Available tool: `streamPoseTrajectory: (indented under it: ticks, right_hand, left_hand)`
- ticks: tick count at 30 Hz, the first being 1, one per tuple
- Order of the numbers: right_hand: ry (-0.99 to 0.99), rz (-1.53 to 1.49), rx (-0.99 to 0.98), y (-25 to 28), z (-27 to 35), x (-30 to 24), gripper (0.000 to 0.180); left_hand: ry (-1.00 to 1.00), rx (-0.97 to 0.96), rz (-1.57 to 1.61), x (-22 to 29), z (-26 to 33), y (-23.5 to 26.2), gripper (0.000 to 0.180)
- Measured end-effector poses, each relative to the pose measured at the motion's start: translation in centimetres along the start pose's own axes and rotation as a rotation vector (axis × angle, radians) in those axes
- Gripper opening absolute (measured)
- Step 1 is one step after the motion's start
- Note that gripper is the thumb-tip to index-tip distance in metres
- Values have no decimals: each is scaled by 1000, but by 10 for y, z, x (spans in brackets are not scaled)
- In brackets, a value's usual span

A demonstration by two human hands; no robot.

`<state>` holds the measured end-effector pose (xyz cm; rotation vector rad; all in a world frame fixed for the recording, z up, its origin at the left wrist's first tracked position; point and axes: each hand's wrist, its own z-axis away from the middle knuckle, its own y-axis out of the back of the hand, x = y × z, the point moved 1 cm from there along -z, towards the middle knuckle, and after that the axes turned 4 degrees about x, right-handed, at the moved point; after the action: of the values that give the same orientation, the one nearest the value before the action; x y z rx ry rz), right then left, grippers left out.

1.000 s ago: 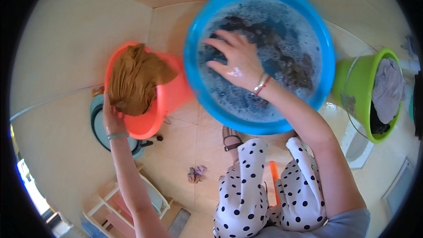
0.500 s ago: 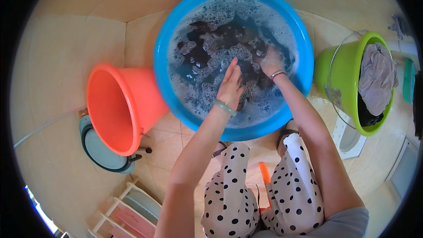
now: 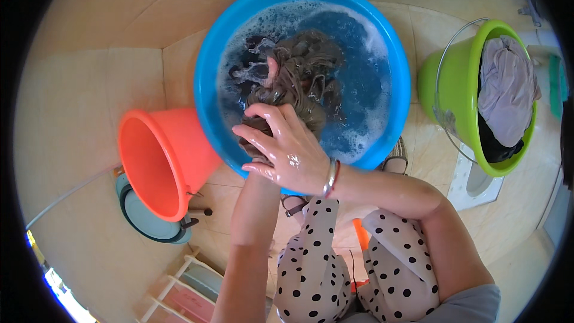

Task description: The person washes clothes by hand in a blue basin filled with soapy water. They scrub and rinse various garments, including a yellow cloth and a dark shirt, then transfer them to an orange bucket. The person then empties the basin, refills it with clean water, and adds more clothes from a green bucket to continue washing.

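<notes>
Fingers (image 3: 257, 139) of one right hand (image 3: 300, 158) spread over one bundle of wet grey-brown cloth (image 3: 311, 54), upper centre, in one round blue plastic basin (image 3: 399, 84); one left hand (image 3: 272, 72) mostly hidden, grip indeterminable

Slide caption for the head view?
Right hand on wet brown cloth, left hand mostly hidden, over a blue tub of soapy water; orange bucket left, green bucket right.

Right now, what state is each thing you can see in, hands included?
Blue basin: holding sudsy water
Brownish cloth: wet, bunched
Left hand: mostly hidden by the brownish cloth
Right hand: wet, fingers bent over the brownish cloth
Coral bucket: uncovered
Green bucket: uncovered, heaped with cloth
Pale grey cloth: crumpled, in the green bucket
</notes>
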<state>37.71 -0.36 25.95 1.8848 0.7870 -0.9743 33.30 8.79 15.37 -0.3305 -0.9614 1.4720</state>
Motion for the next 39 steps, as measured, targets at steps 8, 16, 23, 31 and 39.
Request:
streamPoseTrajectory:
  ticks: [8,16,23,31,39]
  right_hand:
    - [85,158,193,-10,-34,54,15]
    - [-140,868,207,63,-32,168,9]
    - [135,1044,-237,34,-13,132,40]
    - [-393,664,-614,-40,-17,163,47]
    - [-130,-150,-103,-11,-21,40,22]
  left_hand:
    - [-207,209,90,-13,-13,16,56]
    - [-302,250,-4,3,29,41,54]
    - [-96,424,-239,23,51,50,54]
    - [-113,439,-2,13,54,75,63]
    - [-173,82,40,11,60,43,67]
